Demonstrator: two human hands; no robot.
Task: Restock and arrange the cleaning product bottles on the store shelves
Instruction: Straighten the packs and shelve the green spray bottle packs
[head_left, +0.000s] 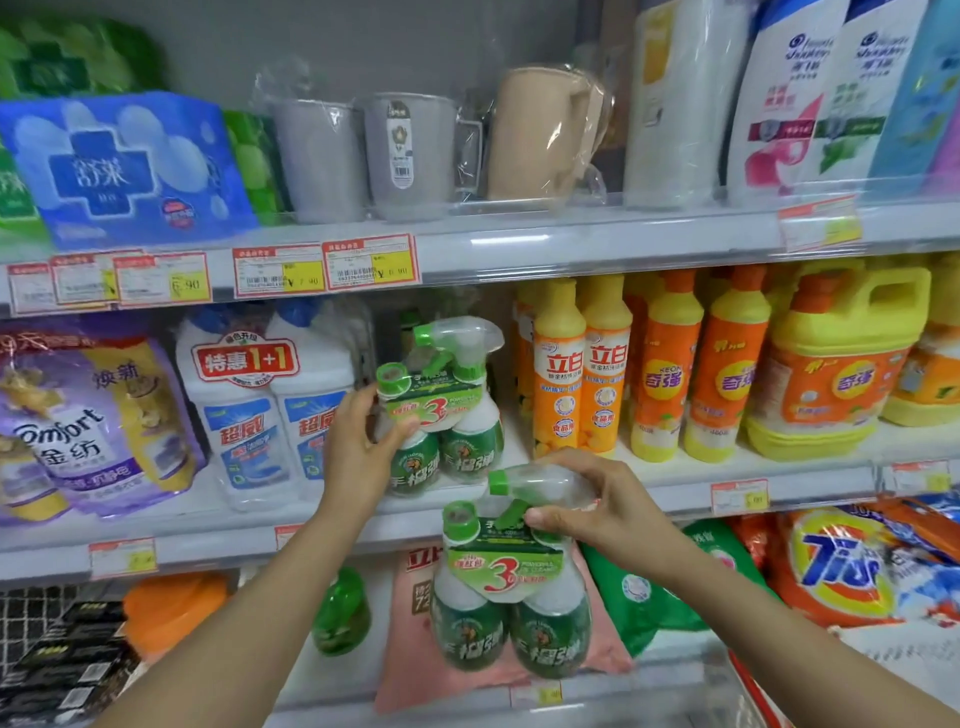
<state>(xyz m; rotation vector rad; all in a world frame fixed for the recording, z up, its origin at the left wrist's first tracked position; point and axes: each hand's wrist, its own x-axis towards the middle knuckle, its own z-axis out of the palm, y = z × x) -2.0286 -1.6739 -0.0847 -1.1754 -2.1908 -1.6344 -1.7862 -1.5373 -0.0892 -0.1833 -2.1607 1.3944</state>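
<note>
A green twin-pack of spray cleaner bottles (447, 415) stands on the middle shelf (675, 491). My left hand (358, 447) grips its left side, thumb on the front label. A second, identical twin-pack (511, 597) hangs in the air in front of the shelf edge, lower and nearer to me. My right hand (597, 506) holds it from above by the clear spray head, fingers curled round the trigger top.
White toilet-cleaner bottles (270, 405) stand left of the shelved pack, yellow-orange dish soap bottles (582, 364) right of it. Purple softener bags (93, 426) fill the far left. Cups and shampoo sit on the upper shelf (571, 239); detergent bags (852, 566) lie below.
</note>
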